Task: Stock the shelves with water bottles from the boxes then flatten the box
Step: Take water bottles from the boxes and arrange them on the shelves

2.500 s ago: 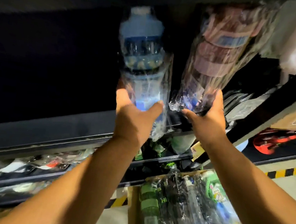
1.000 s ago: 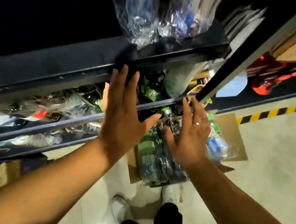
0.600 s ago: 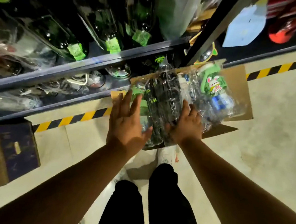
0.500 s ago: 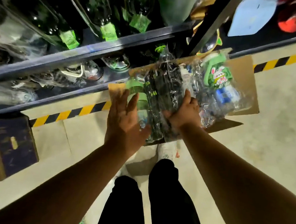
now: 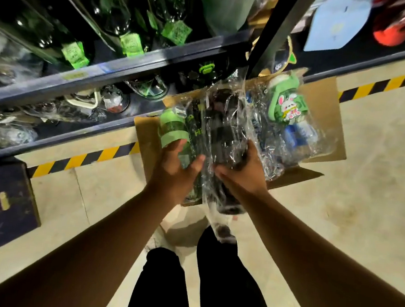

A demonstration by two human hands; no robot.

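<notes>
Over an open cardboard box [image 5: 330, 96], left hand [image 5: 172, 172] grips a green bottle [image 5: 174, 130]; right hand [image 5: 241, 172] clutches a dark wrapped bottle [image 5: 223, 135].

2 hands: left [image 5: 175, 168], right [image 5: 242, 170]. 2 bare forearms, 2 black trouser legs [image 5: 198, 286].

1 open cardboard box [image 5: 324, 110] on the floor, holding plastic-wrapped bottles; exact count unclear under the wrap. At least 4 told apart: 1 green [image 5: 172, 130], 1 black [image 5: 223, 133], 1 blue-capped [image 5: 297, 135], 1 with a green rabbit case [image 5: 287, 107].

2 shelf rails [image 5: 120, 71] in view, 1 upright post [image 5: 275, 24].

3 bright green tags [image 5: 131, 43] on dark bottles on the upper shelf. Bottles there too dark to count.

2 stretches of yellow-black floor tape [image 5: 386, 84]. 1 dark box [image 5: 1, 200] at left. 1 red item [image 5: 394, 30], 1 pale blue item [image 5: 337, 25] at top right.
</notes>
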